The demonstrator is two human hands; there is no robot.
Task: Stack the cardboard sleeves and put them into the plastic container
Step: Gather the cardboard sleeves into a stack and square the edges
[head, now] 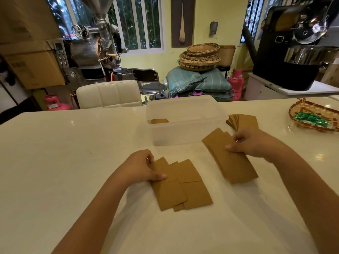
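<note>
The left hand (145, 166) pinches fanned brown cardboard sleeves (180, 184), likely to square them. The right hand (254, 143) grips another sleeve bunch (231, 158) just short of the clear plastic container (183, 121).

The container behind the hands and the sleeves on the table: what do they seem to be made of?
The container looks like translucent, slightly frosted plastic: sleeves inside it show through the wall. The sleeves look like matte brown cardboard, thin and flat, with clean cut edges.

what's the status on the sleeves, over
Left hand pinning fanned sleeves. Right hand gripping second bunch. Plastic container open, few sleeves inside. Path clear.
</note>
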